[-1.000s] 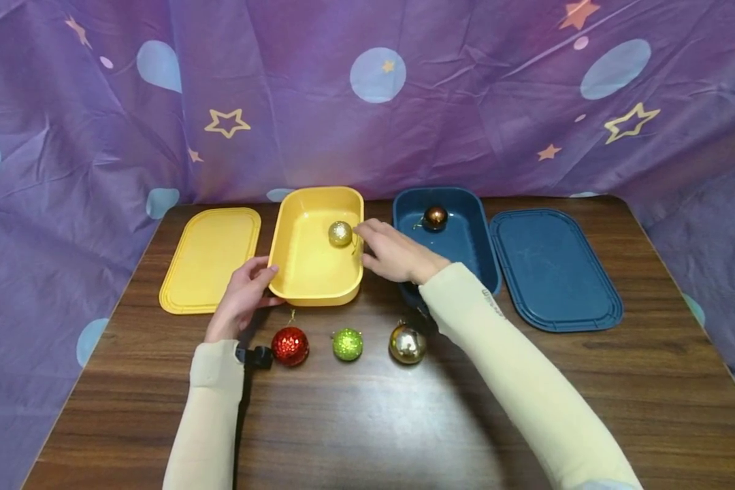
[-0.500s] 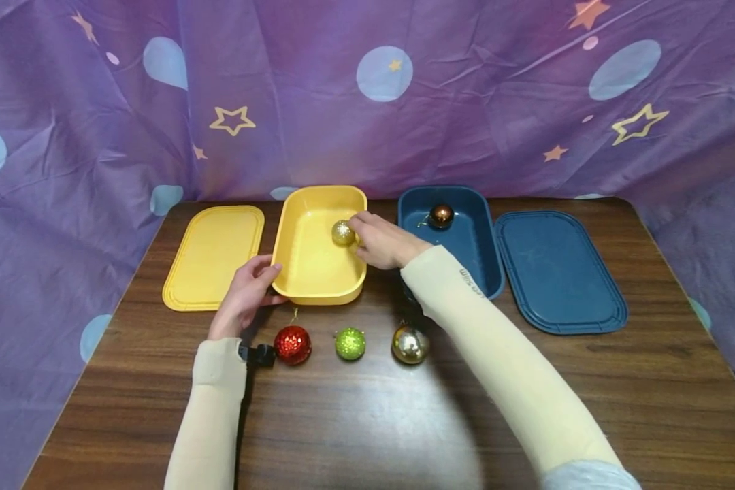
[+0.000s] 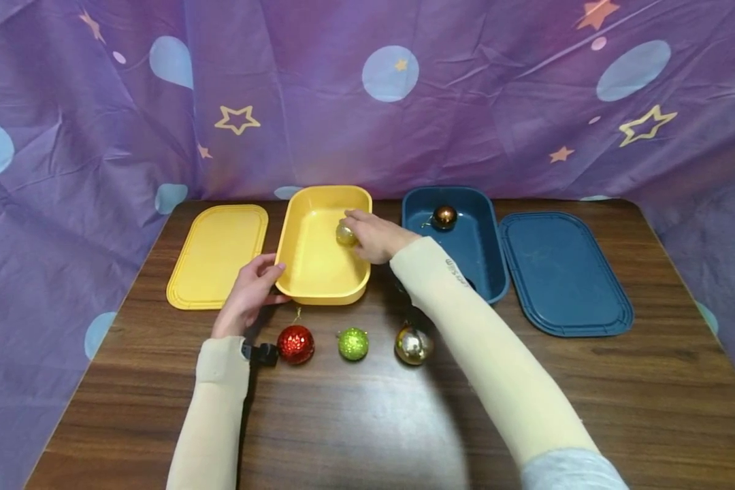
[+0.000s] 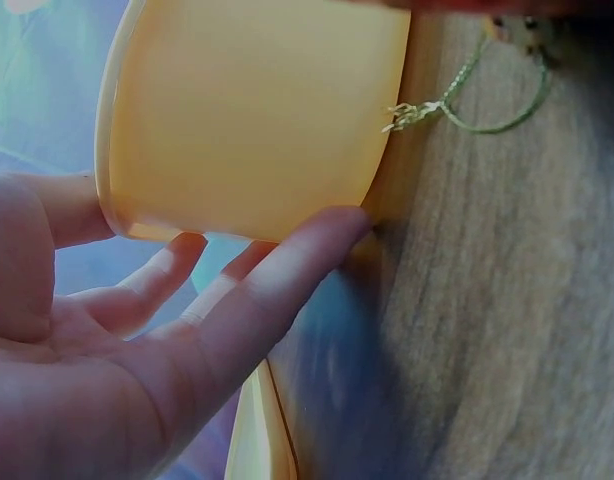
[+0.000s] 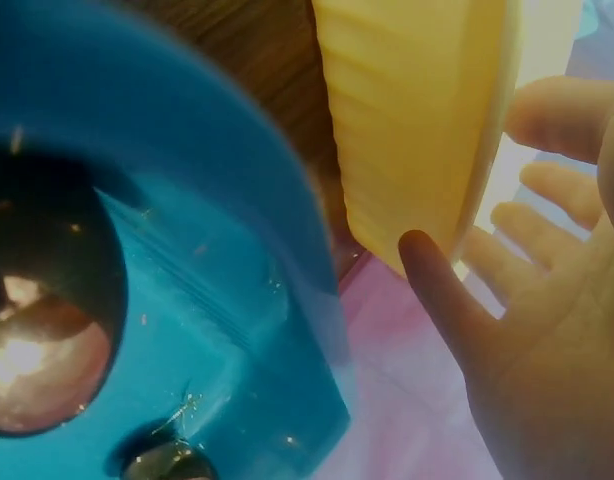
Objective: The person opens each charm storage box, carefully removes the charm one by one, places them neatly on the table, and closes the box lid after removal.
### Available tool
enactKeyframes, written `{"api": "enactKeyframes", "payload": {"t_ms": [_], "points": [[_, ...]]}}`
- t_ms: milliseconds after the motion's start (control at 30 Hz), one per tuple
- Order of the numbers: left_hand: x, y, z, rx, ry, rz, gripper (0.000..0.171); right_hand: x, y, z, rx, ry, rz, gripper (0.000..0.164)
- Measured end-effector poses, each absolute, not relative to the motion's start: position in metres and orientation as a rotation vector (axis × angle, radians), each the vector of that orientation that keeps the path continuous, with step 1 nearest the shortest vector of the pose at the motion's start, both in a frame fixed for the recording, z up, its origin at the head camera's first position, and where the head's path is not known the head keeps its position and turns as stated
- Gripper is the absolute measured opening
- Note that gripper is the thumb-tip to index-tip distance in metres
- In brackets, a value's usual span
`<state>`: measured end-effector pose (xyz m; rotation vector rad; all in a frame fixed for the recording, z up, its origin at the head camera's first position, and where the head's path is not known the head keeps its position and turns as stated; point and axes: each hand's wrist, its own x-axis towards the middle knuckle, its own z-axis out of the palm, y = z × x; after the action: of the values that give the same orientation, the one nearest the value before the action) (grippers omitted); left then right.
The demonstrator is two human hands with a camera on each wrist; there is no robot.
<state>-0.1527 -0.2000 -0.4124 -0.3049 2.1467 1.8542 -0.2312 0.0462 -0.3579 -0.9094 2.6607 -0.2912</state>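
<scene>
The yellow box (image 3: pixel 324 296) stands between my hands. My left hand (image 3: pixel 252 292) is at its near-left corner; in the left wrist view the thumb meets the rim and outstretched fingers (image 4: pixel 317 250) lie against the outer wall. My right hand (image 3: pixel 376 237) reaches over the right rim. Its fingertips overlap the glittery gold ball ornament (image 3: pixel 344 235) in the box, hiding part of it. In the right wrist view the fingers (image 5: pixel 532 235) are spread past the yellow rim, and the thumb is on the outer side of the wall.
A blue box (image 3: pixel 496 272) holds a copper ball ornament (image 3: pixel 444 217) and a larger shiny ball (image 5: pixel 47 310). Red (image 3: pixel 296 344), green (image 3: pixel 353 344) and shiny gold ornaments (image 3: pixel 413 344) line up in front. Yellow (image 3: pixel 220 255) and blue lids (image 3: pixel 566 272) flank the boxes.
My right hand has moved left from the yellow box's right rim, over the box, until its fingers cover part of the glittery gold ball. My left hand stays at the corner.
</scene>
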Motion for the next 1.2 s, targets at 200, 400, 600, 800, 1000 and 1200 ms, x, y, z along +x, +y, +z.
{"api": "enactKeyframes", "payload": {"t_ms": [200, 400, 600, 800, 1000, 1200], "points": [[-0.153, -0.200, -0.412, -0.308, 2.155, 1.845, 0.048, -0.233, 0.043, -0.358, -0.878, 2.618, -0.233, 0.054], [-0.153, -0.200, -0.411, -0.308, 2.148, 1.856, 0.048, -0.231, 0.039, -0.357, -0.840, 2.620, -0.239, 0.057], [-0.153, -0.200, -0.412, -0.305, 2.144, 1.862, 0.047, -0.229, 0.031, -0.356, -0.741, 2.624, -0.233, 0.062], [-0.153, -0.201, -0.412, -0.314, 2.144, 1.865, 0.047, -0.229, 0.026, -0.358, -0.771, 2.653, -0.182, 0.045], [-0.153, -0.201, -0.413, -0.313, 2.144, 1.867, 0.047, -0.228, 0.024, -0.358, -0.814, 2.684, -0.160, 0.032], [-0.153, -0.201, -0.413, -0.306, 2.142, 1.874, 0.047, -0.225, 0.022, -0.359, -0.741, 2.697, -0.162, 0.020]]}}
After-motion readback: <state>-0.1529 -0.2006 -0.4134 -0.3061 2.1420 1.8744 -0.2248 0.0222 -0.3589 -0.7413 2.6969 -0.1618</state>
